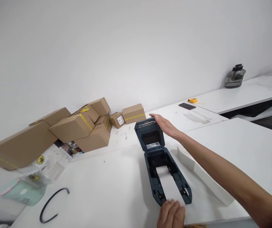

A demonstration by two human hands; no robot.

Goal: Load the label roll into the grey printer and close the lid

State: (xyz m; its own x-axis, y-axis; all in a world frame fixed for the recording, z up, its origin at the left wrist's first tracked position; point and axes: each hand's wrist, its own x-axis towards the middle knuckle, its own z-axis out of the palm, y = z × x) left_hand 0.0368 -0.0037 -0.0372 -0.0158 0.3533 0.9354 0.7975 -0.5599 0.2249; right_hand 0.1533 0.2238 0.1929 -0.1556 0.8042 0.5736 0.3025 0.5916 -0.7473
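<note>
A dark blue label printer (pixel 150 177) stands on the white table with its lid (pixel 150 130) tipped up and back. Inside the body lies a roll of white label paper, and its strip (pixel 170 186) runs forward over the front edge. At that edge my left hand (pixel 171 214) has its fingers closed over the strip's end. My right hand (pixel 166 126) grips the upper right edge of the raised lid; some of its fingers are hidden behind it. A long, curling white paper strip (pixel 204 179) lies right of the printer, partly under my right forearm.
Cardboard boxes (pixel 71 128) are piled at the back left. Nearer are a mint-green pouch (pixel 23 191) and a black curved band (pixel 46 202). A phone (pixel 187 106), a yellow tape measure (pixel 193 100) and a dark jug (pixel 235 77) stand toward the back right.
</note>
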